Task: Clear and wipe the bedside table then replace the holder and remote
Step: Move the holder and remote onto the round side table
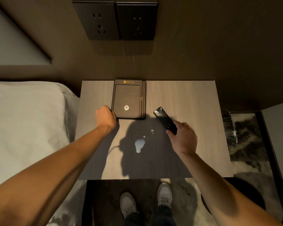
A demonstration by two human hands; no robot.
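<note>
While worktop [186,98] unwiped, spill [139,144] present: left grip [105,117] clutched holder [129,99], right grip [183,137] pinched remote [165,120]; clearing barely begun.

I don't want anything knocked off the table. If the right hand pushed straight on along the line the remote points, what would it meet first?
The right hand points the remote up-left toward the holder. Its lower right corner looks first in line, though height above the table is unclear.

One holder [129,99], one remote [165,120], two wall sockets [115,19].
</note>
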